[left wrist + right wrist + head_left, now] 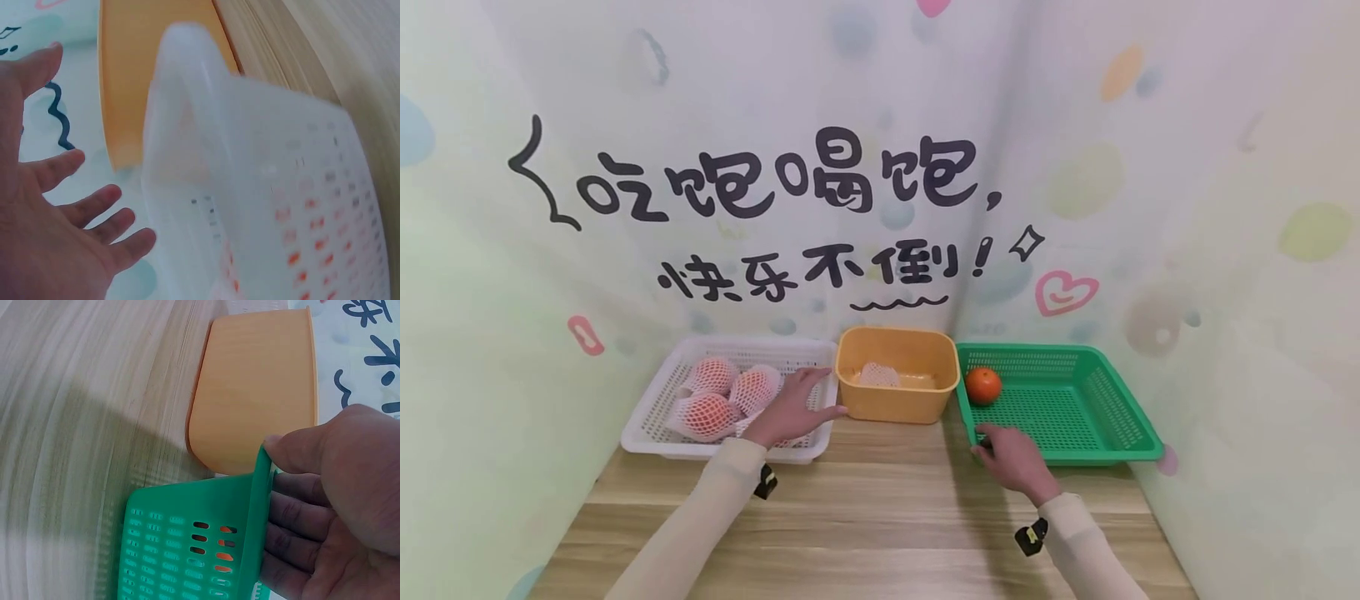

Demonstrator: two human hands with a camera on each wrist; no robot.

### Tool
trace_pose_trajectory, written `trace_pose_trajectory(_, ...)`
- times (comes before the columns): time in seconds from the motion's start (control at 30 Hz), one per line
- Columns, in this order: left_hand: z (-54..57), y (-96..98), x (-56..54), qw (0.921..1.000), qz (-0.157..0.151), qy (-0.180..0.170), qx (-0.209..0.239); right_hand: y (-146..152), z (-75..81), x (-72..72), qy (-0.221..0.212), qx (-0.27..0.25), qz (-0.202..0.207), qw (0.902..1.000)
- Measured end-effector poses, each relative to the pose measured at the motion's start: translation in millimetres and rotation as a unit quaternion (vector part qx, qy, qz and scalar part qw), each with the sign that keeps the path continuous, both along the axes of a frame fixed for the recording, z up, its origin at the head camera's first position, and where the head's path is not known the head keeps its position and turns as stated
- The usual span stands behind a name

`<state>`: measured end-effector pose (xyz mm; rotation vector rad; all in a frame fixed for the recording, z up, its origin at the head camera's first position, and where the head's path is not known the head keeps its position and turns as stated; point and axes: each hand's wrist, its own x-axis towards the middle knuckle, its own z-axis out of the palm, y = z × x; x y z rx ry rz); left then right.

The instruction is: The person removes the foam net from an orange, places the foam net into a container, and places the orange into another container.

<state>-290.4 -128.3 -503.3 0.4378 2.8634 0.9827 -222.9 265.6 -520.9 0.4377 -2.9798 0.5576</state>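
My left hand (793,408) hovers over the right side of a white plastic basket (651,408), fingers spread and holding nothing. In that basket lie several reddish fruits (706,415) in white foam nets, partly hidden by the hand. My right hand (1018,462) grips the near left rim of a green plastic basket (1138,437). In the right wrist view the thumb is at the rim's edge and the fingers are on its inner side. A round orange fruit (983,386) without a net sits in the green basket's back left corner.
Between the baskets stands a yellow-orange bin (895,407) with an empty foam net (878,375) inside. All three stand in a row on a wood-grain table (880,517), against a printed cloth backdrop (880,83). Side walls of cloth close in left and right.
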Motion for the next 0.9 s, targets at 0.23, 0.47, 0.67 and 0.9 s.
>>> trace_pose_trajectory(0.23, -0.1, -28.8, -13.3, 0.9961, -0.034, -0.039, -0.072, 0, 1.2, -1.4, -0.01, -0.003, -0.007, 0.9999)
trace_pose_trajectory(0.47, -0.7, -41.1, -18.9, 0.9697, -0.094, -0.137, -0.179, 0, 1.1, -0.9, -0.016, -0.004, -0.009, 0.9998)
trace_pose_trajectory(0.67, -4.0, -49.5, -20.5, 0.9577, -0.098, -0.157, -0.22, -1, 1.4, 0.0, -0.018, -0.005, -0.014, 0.9997)
trace_pose_trajectory(0.9, -6.0, -55.1, -23.7, 0.954, -0.081, -0.167, -0.236, -1, 2.0, -1.2, -0.018, -0.002, -0.015, 0.9997)
